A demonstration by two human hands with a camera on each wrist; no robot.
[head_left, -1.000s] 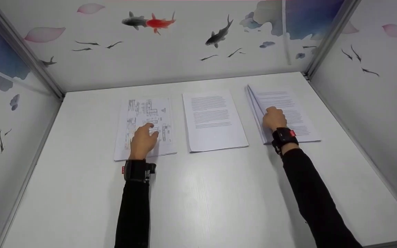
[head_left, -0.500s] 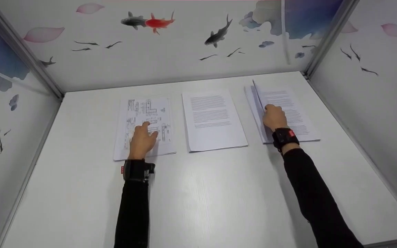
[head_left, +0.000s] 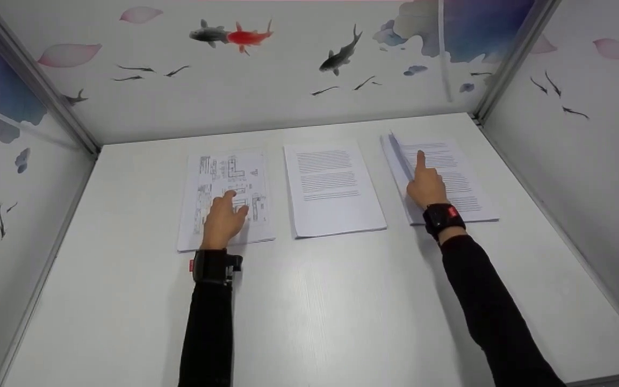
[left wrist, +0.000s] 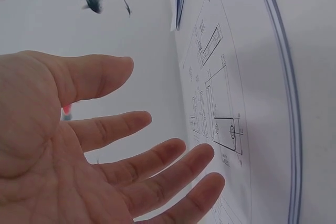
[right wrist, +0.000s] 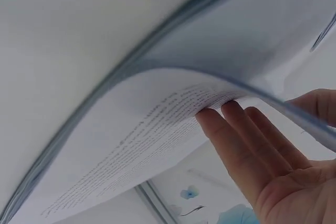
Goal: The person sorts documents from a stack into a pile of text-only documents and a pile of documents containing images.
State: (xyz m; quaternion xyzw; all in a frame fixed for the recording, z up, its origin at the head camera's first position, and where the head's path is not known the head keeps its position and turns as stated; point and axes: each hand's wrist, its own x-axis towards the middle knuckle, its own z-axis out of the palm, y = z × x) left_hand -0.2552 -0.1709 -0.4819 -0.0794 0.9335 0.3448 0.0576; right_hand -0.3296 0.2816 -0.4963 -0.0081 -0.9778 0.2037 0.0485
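R hand [head_left: 426,188] index [head_left: 420,159] straightened, near lifted pg edge [head_left: 400,156], stacks [head_left: 339,217] spaced apart

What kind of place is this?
Maybe a little work booth, though I can't be sure: three paper stacks lie on a white table, and panels decorated with fish stand around three sides.

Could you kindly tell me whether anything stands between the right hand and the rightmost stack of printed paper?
Nothing visible does: the right hand is at the rightmost stack, its fingers against a lifted printed page in the right wrist view. The middle stack lies apart, to the left, not between them.
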